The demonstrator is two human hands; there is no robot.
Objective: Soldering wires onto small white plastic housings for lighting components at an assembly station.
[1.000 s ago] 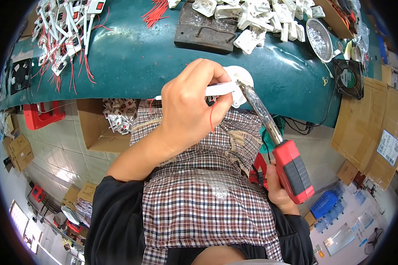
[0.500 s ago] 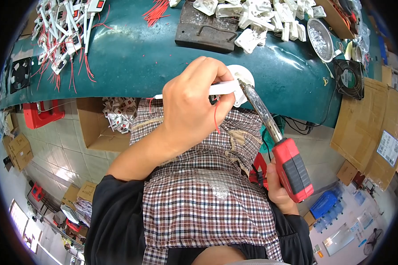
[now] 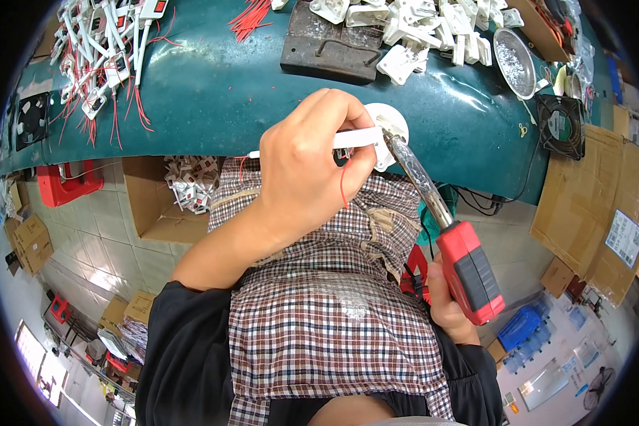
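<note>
My left hand (image 3: 309,156) is closed, pinching a white plastic switch housing (image 3: 358,138) with a white cable end and thin red wire (image 3: 344,186) coming from it. My right hand (image 3: 447,305) grips the red and black handle of a soldering iron (image 3: 470,273). The iron's long metal barrel slants up to the left. Its tip is at the right end of the housing, though whether they touch is hard to tell. A round white piece (image 3: 397,117) lies just behind the housing, partly covered by it and the barrel.
A dark metal block with a handle (image 3: 334,46) and a heap of white housings (image 3: 433,32) lie farther back. Wired switches (image 3: 113,67) pile up at left, red wires (image 3: 250,20) near them. A metal dish (image 3: 515,64) and a fan (image 3: 559,126) are at right; an open carton (image 3: 145,206) stands below.
The white housing and my left hand have shifted very slightly left. The soldering iron has barely moved, its tip still at the housing's end.
</note>
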